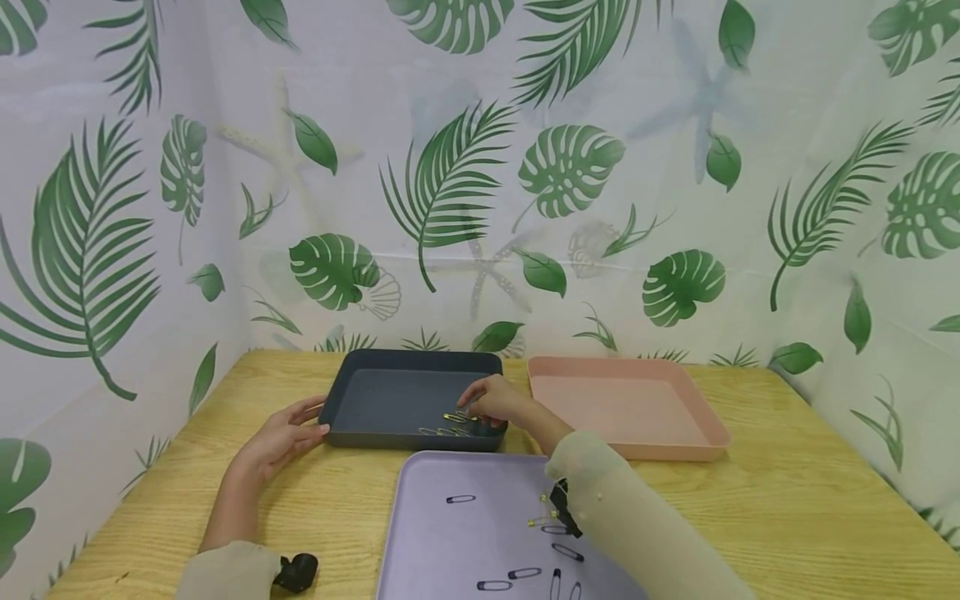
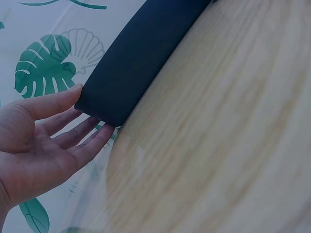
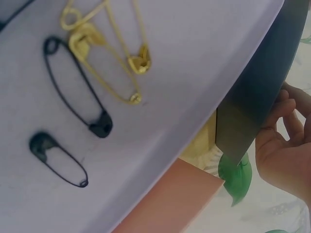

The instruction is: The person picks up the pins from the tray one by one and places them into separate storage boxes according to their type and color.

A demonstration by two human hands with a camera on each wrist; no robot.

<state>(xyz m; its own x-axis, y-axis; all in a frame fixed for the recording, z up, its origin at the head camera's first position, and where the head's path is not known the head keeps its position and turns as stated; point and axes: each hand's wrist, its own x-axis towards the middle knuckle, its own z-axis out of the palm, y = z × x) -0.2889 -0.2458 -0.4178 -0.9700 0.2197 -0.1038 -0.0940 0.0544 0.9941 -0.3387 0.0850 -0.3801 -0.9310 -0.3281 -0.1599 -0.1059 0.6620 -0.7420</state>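
Observation:
Inside the dark blue-grey tray (image 1: 390, 396), several gold safety pins (image 1: 450, 432) lie near the front right corner. My right hand (image 1: 498, 402) reaches over that corner with bent fingers, fingertips just above the pins; whether a pin is between them is hidden. At the tray's left end, my left hand (image 1: 277, 437) touches the corner with thumb and fairly straight fingers, palm visible in the left wrist view. Nearer to me, the lilac tray (image 1: 420, 533) bears several black safety pins (image 1: 524, 573) and a few gold ones (image 3: 104, 65), partly covered by my right sleeve in the head view.
A pink tray (image 1: 622, 404) stands right of the dark tray, behind my right forearm. All three trays are on a wood-grain table (image 1: 810, 500). A leaf-patterned white sheet (image 1: 480, 167) hangs along the back and sides.

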